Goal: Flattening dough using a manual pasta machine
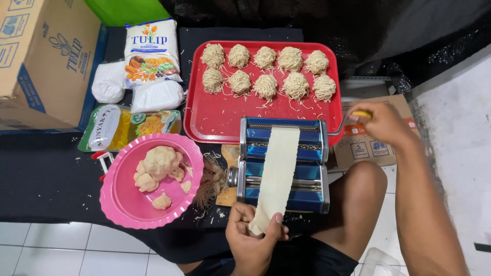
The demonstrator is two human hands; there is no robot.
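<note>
A blue and chrome pasta machine (309,168) stands in front of me on a black cloth. A long flat sheet of pale dough (279,168) lies over its rollers. My left hand (253,237) pinches the near end of that sheet just below the machine. My right hand (381,122) grips the yellow knob of the crank handle (361,114) at the machine's right side. Behind the machine a red tray (225,120) carries several small nests of cut noodles (266,86).
A pink bowl (120,204) with lumps of dough (158,163) sits left of the machine, a small brush (209,181) between them. Bags of flour (152,51), white sacks (156,95), an oil pouch (123,127) and cardboard boxes (43,56) stand at the left. My bare knee (358,197) is on the right.
</note>
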